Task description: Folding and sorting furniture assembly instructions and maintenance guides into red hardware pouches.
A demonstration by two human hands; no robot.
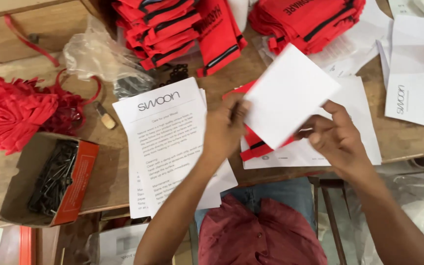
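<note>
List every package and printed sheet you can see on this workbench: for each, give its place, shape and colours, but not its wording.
Cardboard box: front left, open, brown with a red flap, holding black metal parts.
Printed sheets: centre left, a white stack with black print.
Folded white sheet: centre, held by left hand and right hand.
Printed sheet: far right, white.
Clear plastic bag: upper left, crumpled.

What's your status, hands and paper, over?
Left hand and right hand both grip the white folded sheet. Red pouch lies under it. Printed leaflet stack beside the left hand, not blocking.
</note>
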